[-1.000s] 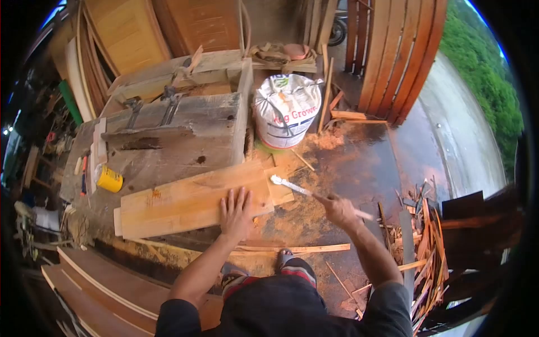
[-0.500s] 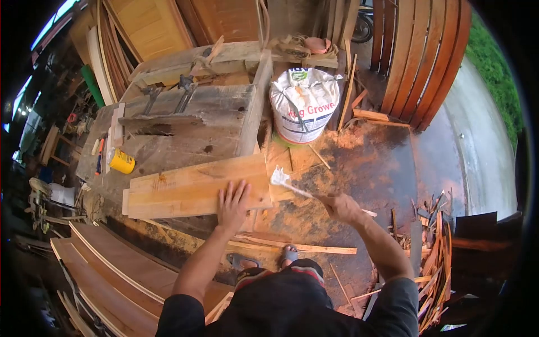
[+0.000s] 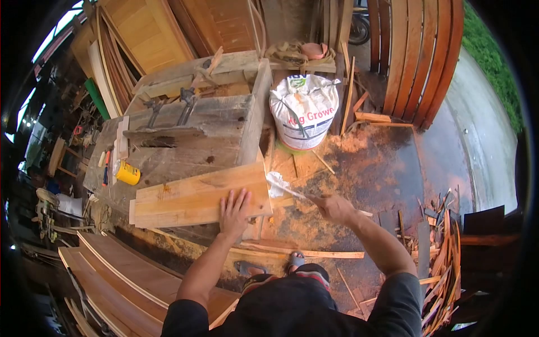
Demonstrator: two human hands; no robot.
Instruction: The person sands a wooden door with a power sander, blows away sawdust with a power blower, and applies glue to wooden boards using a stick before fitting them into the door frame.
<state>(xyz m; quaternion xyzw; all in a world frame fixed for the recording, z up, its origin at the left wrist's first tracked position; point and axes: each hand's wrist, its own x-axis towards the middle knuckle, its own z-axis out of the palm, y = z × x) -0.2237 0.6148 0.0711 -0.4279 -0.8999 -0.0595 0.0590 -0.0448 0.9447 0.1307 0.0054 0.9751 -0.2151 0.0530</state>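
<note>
Fingers spread, my left hand (image 3: pixel 234 213) lies flat on a light wooden board (image 3: pixel 191 194) near its right end. The board rests along the front of the old workbench, and a second board edge shows beneath its left end. My right hand (image 3: pixel 333 209) is closed around a thin pale stick (image 3: pixel 294 193). A white clump (image 3: pixel 277 183) sits at the far tip of this stick, right at the board's end edge. I cannot tell whether the clump is bristles or cloth.
The weathered workbench (image 3: pixel 219 123) carries clamps (image 3: pixel 187 104) and a yellow can (image 3: pixel 128 173). A white printed sack (image 3: pixel 305 112) stands beside it on the sawdust-strewn floor. Curved panels (image 3: pixel 120 269) lie at lower left, scrap strips (image 3: pixel 441 275) at lower right. Tall slats (image 3: pixel 415 62) stand behind.
My right hand has moved slightly left, bringing the white tip closer against the board's end. My left hand stays flat on the board. The whole view has shifted a little.
</note>
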